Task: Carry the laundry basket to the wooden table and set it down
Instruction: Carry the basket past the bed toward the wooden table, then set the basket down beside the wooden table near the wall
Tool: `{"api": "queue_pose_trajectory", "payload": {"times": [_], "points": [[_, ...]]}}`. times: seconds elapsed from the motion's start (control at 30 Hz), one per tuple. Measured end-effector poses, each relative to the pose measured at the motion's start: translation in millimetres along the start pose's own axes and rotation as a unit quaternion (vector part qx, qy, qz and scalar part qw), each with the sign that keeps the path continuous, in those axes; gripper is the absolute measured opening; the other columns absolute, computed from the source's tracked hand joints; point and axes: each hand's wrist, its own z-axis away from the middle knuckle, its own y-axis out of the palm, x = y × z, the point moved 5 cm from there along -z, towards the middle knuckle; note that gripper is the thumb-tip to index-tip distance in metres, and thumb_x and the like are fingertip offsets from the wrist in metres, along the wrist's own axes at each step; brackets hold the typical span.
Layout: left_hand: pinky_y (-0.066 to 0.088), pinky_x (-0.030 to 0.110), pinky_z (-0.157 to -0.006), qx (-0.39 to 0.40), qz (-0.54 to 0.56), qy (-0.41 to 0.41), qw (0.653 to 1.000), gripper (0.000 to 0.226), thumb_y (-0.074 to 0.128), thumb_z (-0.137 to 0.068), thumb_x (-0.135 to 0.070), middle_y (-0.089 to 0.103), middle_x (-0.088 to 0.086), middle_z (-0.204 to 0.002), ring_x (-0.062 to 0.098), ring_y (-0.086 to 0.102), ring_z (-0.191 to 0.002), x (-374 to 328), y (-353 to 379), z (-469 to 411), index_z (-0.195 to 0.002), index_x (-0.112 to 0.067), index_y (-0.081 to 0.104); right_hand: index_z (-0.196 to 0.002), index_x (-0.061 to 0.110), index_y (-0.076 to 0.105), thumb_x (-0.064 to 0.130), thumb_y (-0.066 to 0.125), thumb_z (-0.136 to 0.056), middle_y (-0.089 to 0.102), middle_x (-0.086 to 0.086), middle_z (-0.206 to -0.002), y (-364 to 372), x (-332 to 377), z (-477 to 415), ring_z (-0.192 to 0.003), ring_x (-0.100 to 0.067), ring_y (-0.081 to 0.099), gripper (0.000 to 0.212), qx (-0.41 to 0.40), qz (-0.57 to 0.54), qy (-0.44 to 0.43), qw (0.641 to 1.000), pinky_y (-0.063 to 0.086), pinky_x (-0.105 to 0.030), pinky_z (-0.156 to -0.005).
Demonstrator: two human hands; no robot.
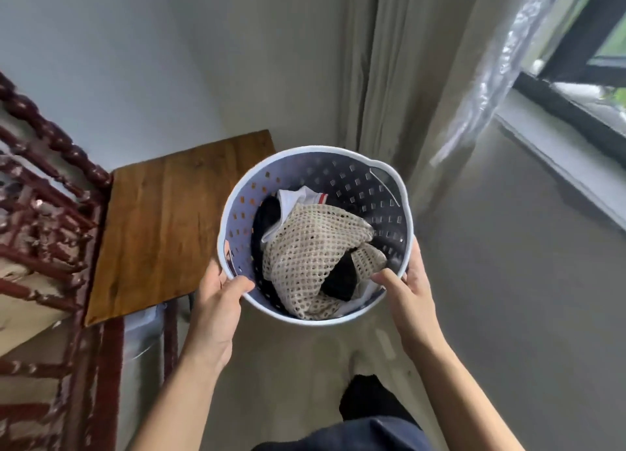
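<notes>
A round pale-blue perforated laundry basket [352,176] hangs in the air in front of me, above the floor and overlapping the table's right edge. It holds a beige mesh garment [315,247], a white piece and dark clothes. My left hand [220,301] grips its near-left rim, thumb inside. My right hand [410,295] grips the near-right rim, thumb inside too. The wooden table [162,227] lies to the left, its brown top bare.
Dark red carved wooden furniture [40,213] stands left of the table. A beige curtain [396,78] hangs ahead on the right, with a window [582,88] and sill beyond it. Grey floor [508,281] spreads to the right. My dark-clad leg [369,400] shows below.
</notes>
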Motion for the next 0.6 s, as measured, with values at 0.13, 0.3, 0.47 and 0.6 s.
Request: {"api": "queue_pose_trajectory", "payload": {"times": [0.13,0.3,0.47,0.6], "points": [[0.048,0.036,-0.095,-0.102,0.027,0.015,0.994,0.052,0.055,-0.077,0.005,0.074,-0.001,-0.113,0.019,0.064,-0.108,-24.3,-7.4,-52.4,-0.117,-0.027,0.067,-0.149,0.029,0.052,-0.002,0.054,-0.073,0.067,0.015,-0.137,46.2,19.8,-93.4,-0.127,0.003,0.061,0.082,0.096,-0.002,-0.014,0.995,0.045,-0.009,-0.1],[0.048,0.035,-0.095,-0.207,0.066,0.005,0.976,0.06,0.047,-0.084,0.015,0.072,-0.005,-0.112,0.019,0.064,-0.108,-36.3,-34.9,-92.9,-0.12,-0.03,0.065,-0.142,0.032,0.052,-0.018,0.052,-0.083,0.07,0.033,-0.116,119.6,32.4,-166.9,-0.106,0.015,0.063,0.077,0.209,0.021,-0.002,0.978,0.046,-0.003,-0.089],[0.046,0.053,-0.101,-0.26,0.057,-0.027,0.964,0.059,0.053,-0.073,0.003,0.071,0.009,-0.121,0.036,0.061,-0.12,-19.5,-80.5,-143.8,-0.127,-0.019,0.064,-0.145,0.031,0.055,-0.004,0.053,-0.076,0.072,0.015,-0.128,193.0,20.2,-215.4,-0.116,-0.001,0.065,0.077,0.259,0.059,0.009,0.964,0.05,-0.02,-0.099],[0.047,0.056,-0.102,-0.267,0.072,-0.049,0.96,0.061,0.053,-0.076,0.005,0.071,0.01,-0.125,0.035,0.062,-0.119,-15.0,-115.0,-204.9,-0.13,-0.022,0.062,-0.151,0.029,0.053,0.002,0.054,-0.072,0.071,0.007,-0.136,254.8,11.5,-251.4,-0.131,-0.015,0.062,0.083,0.26,0.056,0.027,0.964,0.048,-0.037,-0.111]]}}
